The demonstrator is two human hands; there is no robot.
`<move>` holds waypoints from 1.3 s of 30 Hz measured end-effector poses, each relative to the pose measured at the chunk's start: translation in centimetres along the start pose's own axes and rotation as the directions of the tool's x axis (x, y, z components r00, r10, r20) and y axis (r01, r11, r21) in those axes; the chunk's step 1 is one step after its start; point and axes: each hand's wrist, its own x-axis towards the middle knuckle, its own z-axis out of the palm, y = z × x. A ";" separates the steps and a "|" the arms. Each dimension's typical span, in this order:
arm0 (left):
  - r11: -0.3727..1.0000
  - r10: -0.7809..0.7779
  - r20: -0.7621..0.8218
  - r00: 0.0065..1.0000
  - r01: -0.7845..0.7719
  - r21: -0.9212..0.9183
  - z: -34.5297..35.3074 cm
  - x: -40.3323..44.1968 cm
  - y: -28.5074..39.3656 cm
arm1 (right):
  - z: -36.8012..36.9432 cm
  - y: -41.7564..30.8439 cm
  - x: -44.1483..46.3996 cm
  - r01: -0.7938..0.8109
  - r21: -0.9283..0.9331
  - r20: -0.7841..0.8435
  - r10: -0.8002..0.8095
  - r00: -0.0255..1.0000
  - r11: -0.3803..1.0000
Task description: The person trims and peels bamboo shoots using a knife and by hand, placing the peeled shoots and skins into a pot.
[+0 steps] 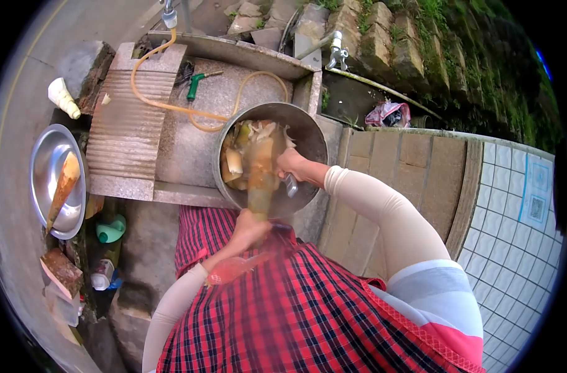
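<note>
The left hand (253, 227) grips a shoot (261, 177) over the pot (313, 140).

Steep view down from the head

The head camera looks down and forward over the wearer's plaid apron (277, 317), close at the bottom edge. A metal pot (312, 140) sits near mid-view; the rocky bank (407, 56) lies farther off, at upper right. Dark, curved borders frame the wide view.

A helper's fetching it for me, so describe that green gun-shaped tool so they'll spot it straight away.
Find the big stone sink with the ribbed washboard. On its floor, beyond the large round pot and beside the washboard, lies a small gun-shaped tool with a thin metal tip. Its green body sets it apart from the orange hose looping nearby.
</note>
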 end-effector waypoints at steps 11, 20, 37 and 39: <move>1.000 -0.009 0.019 1.000 0.009 -0.012 -0.1 0.5 -1.1 | -0.9 0.1 0.3 -0.114 0.091 0.044 0.111 0.993 0.989; 1.000 -0.018 0.030 0.999 0.018 0.013 -0.3 0.7 -1.1 | 0.7 -0.1 1.6 0.030 0.048 -0.048 -0.028 0.998 0.998; 0.999 -0.044 0.066 0.997 0.044 0.008 -0.4 0.5 -0.3 | 0.7 1.5 -2.3 0.118 -0.008 0.065 -0.117 0.991 0.993; 0.999 -0.043 0.064 0.997 0.044 -0.009 -0.2 0.6 -0.5 | 1.0 1.5 -4.3 0.070 0.161 0.015 -0.073 0.997 0.984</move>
